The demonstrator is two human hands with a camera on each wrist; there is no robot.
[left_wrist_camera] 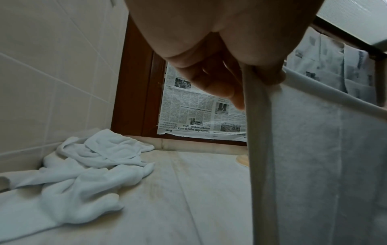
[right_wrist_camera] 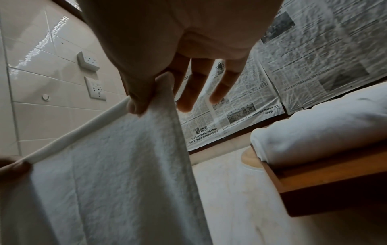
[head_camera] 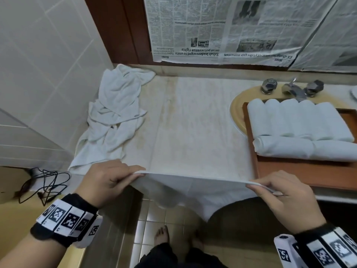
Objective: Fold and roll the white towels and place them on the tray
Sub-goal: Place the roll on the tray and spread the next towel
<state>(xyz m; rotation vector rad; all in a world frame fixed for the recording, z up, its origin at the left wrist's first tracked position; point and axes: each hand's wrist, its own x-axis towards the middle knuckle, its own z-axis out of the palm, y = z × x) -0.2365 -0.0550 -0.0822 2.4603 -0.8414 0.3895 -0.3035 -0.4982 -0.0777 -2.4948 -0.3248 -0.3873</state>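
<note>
A white towel (head_camera: 193, 188) hangs stretched between my two hands over the counter's front edge. My left hand (head_camera: 112, 176) pinches its left top corner, and my right hand (head_camera: 278, 192) pinches the right one. The left wrist view shows thumb and fingers (left_wrist_camera: 220, 86) clamped on the towel's hem (left_wrist_camera: 259, 132). In the right wrist view my thumb (right_wrist_camera: 138, 99) pinches the towel's corner (right_wrist_camera: 163, 106) while the other fingers stay loose. Several rolled white towels (head_camera: 297, 120) lie on the wooden tray (head_camera: 301, 171) at the right. A heap of crumpled white towels (head_camera: 114, 117) lies at the counter's left.
The marble counter (head_camera: 193, 122) runs between the heap and the tray. A tap with two handles (head_camera: 291, 88) stands behind the tray, which sits over the basin. Newspaper (head_camera: 231, 29) covers the wall behind. Black cable (head_camera: 42, 186) lies on the floor at left.
</note>
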